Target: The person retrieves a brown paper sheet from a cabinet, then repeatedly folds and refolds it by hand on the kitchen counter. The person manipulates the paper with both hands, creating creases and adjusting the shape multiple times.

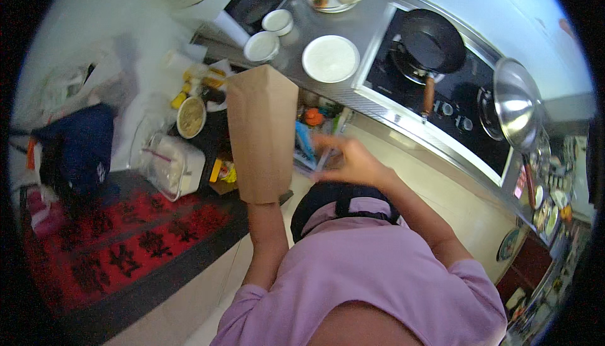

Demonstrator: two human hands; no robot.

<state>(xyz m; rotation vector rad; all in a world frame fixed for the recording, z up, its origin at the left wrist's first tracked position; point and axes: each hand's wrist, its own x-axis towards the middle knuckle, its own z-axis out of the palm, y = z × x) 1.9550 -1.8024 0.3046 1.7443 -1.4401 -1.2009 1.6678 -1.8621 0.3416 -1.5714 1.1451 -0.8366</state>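
Observation:
A tall brown paper bag (pixel 263 133) stands upside down over my left hand. Only my left forearm (pixel 267 232) shows below its mouth, so the fingers are hidden inside. My right hand (pixel 347 159) is raised just right of the bag, in front of my waist. It is blurred, with thumb and fingers curved apart. A clear streak shows between them, and whether it lies behind the hand cannot be told. Beyond the bag, a large white bowl (pixel 331 58) and two small white bowls (pixel 278 21) (pixel 262 47) stand on the steel counter (pixel 307 22).
A black frying pan (pixel 430 41) sits on the gas hob (pixel 472 79), its wooden handle towards me. A steel wok (pixel 517 102) stands at right. On the left are a clear plastic container (pixel 177 168), a bowl of food (pixel 191 116) and red paper with black characters (pixel 137 251).

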